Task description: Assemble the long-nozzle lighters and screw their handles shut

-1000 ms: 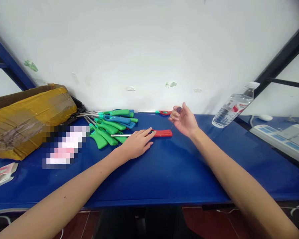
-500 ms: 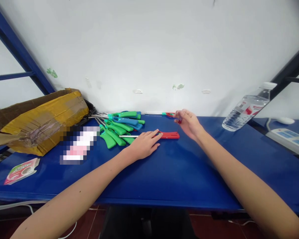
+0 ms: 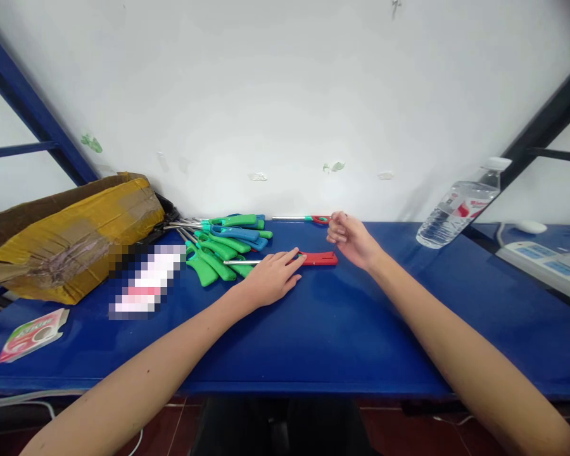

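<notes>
My left hand (image 3: 275,275) lies with fingers stretched out over a red long-necked lighter (image 3: 323,259), its thumb apart on the table. The metal tube sticks out to the left of the hand; the red handle shows on the right, with a dark slot near its end. My right hand (image 3: 351,239) is closed in a pinch just above that end. A thin dark tip points down from its fingers, but what they hold is mostly hidden. Behind, by the wall, lies another red lighter (image 3: 320,220), partly covered by my right hand.
Several green and blue lighters (image 3: 228,244) are heaped at left. A taped cardboard box (image 3: 90,237) and a torn packet piece (image 3: 33,334) lie farther left. On the right, a water bottle (image 3: 458,209) leans against the frame, near a power strip (image 3: 541,263).
My right hand has come slightly left and lower, closer to the red handle's end, its fingers curling more. The left hand stays on the lighter. The whole view has shifted a little.
</notes>
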`<act>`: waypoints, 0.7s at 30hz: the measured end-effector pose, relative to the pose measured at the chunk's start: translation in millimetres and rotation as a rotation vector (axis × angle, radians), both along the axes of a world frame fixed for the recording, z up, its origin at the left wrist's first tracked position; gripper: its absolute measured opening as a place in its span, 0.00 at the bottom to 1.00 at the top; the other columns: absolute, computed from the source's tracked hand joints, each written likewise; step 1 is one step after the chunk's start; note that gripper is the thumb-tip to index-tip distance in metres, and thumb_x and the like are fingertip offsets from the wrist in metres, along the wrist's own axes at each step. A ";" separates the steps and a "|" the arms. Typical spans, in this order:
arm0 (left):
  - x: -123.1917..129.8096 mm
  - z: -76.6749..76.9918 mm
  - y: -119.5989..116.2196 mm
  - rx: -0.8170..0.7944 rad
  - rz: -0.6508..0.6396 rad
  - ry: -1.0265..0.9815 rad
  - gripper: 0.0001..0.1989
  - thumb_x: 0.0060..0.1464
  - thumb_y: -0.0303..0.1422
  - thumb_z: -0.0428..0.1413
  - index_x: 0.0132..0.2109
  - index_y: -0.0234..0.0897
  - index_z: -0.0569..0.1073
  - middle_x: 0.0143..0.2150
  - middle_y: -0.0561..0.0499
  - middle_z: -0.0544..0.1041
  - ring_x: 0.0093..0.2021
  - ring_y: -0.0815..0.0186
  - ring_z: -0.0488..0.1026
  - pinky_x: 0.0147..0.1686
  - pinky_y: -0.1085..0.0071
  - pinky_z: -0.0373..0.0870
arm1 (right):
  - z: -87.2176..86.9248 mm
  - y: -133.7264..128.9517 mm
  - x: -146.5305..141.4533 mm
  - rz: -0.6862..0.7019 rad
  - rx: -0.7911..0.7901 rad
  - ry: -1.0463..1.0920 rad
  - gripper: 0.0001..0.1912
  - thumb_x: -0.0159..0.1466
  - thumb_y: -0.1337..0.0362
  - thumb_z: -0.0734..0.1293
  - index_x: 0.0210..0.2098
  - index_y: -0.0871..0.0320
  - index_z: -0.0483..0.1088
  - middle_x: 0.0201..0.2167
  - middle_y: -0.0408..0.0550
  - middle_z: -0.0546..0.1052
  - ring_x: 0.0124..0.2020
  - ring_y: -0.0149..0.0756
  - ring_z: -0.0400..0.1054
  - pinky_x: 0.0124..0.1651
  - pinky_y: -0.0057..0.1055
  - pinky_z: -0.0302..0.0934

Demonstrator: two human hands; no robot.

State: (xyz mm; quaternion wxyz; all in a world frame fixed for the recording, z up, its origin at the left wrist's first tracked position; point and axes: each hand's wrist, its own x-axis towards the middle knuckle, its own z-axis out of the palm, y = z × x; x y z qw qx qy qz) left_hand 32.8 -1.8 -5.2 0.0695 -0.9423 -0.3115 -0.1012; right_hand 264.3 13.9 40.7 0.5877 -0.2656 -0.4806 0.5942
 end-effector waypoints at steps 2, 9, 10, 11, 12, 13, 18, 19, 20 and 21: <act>0.1 -0.3 0.2 0.006 -0.001 -0.001 0.24 0.70 0.38 0.43 0.68 0.34 0.60 0.70 0.38 0.60 0.64 0.52 0.65 0.59 0.56 0.65 | -0.2 2.3 4.8 0.005 -0.034 0.037 0.21 0.55 0.44 0.74 0.27 0.55 0.70 0.17 0.34 0.52 0.18 0.25 0.41 0.24 0.26 0.54; 1.0 1.1 -0.7 -0.011 0.014 0.013 0.24 0.70 0.38 0.43 0.68 0.34 0.59 0.70 0.38 0.59 0.64 0.51 0.64 0.59 0.56 0.64 | -5.3 12.6 19.6 -0.067 -0.092 0.103 0.19 0.54 0.45 0.75 0.29 0.54 0.72 0.19 0.37 0.59 0.20 0.27 0.53 0.28 0.27 0.61; 1.2 1.3 -1.0 -0.014 0.017 0.013 0.24 0.70 0.38 0.43 0.68 0.34 0.59 0.70 0.38 0.59 0.64 0.51 0.64 0.59 0.56 0.64 | -6.3 13.5 20.6 -0.072 -0.092 0.096 0.20 0.53 0.45 0.76 0.29 0.54 0.72 0.20 0.37 0.61 0.21 0.27 0.55 0.28 0.26 0.62; 1.4 1.5 -1.3 -0.018 0.019 0.012 0.24 0.70 0.38 0.43 0.68 0.34 0.59 0.70 0.38 0.59 0.65 0.51 0.64 0.59 0.55 0.64 | -7.1 14.3 21.3 -0.081 -0.089 0.086 0.21 0.51 0.45 0.76 0.28 0.54 0.72 0.21 0.38 0.63 0.22 0.27 0.57 0.29 0.26 0.62; 1.5 1.7 -1.5 -0.022 0.022 0.011 0.24 0.70 0.38 0.43 0.68 0.34 0.59 0.70 0.38 0.59 0.65 0.51 0.64 0.59 0.55 0.65 | -7.7 14.8 21.7 -0.096 -0.084 0.074 0.21 0.50 0.45 0.77 0.28 0.54 0.72 0.22 0.38 0.65 0.24 0.27 0.59 0.29 0.25 0.62; 1.7 1.9 -1.7 -0.027 0.024 0.010 0.24 0.70 0.38 0.43 0.68 0.34 0.59 0.70 0.38 0.59 0.65 0.51 0.64 0.59 0.54 0.65 | -8.2 15.1 21.9 -0.117 -0.076 0.059 0.22 0.49 0.44 0.77 0.28 0.54 0.72 0.23 0.39 0.66 0.25 0.28 0.61 0.29 0.25 0.62; 2.2 3.1 -2.1 -0.034 0.016 0.009 0.24 0.70 0.37 0.43 0.68 0.33 0.60 0.70 0.37 0.59 0.64 0.50 0.64 0.58 0.54 0.65 | -8.9 14.1 20.2 -0.200 -0.033 -0.006 0.21 0.49 0.44 0.77 0.27 0.54 0.73 0.25 0.41 0.70 0.29 0.31 0.65 0.32 0.27 0.64; 2.3 3.4 -2.2 -0.032 0.014 0.010 0.24 0.70 0.37 0.42 0.67 0.33 0.60 0.70 0.36 0.59 0.64 0.50 0.64 0.58 0.54 0.65 | -8.9 13.5 19.3 -0.206 -0.028 -0.018 0.21 0.49 0.44 0.77 0.27 0.53 0.73 0.25 0.41 0.70 0.30 0.31 0.66 0.33 0.28 0.65; 2.4 3.6 -2.4 -0.030 0.014 0.011 0.24 0.70 0.37 0.42 0.67 0.33 0.60 0.70 0.36 0.59 0.64 0.50 0.64 0.58 0.54 0.66 | -8.9 12.7 18.3 -0.209 -0.023 -0.031 0.21 0.49 0.44 0.77 0.27 0.53 0.73 0.26 0.41 0.71 0.31 0.32 0.67 0.33 0.29 0.65; 2.5 3.9 -2.7 -0.028 0.016 0.012 0.24 0.70 0.37 0.42 0.67 0.33 0.60 0.70 0.36 0.59 0.64 0.50 0.64 0.57 0.54 0.66 | -8.7 11.9 17.0 -0.208 -0.017 -0.045 0.21 0.49 0.44 0.77 0.27 0.53 0.73 0.26 0.42 0.71 0.31 0.33 0.68 0.34 0.29 0.65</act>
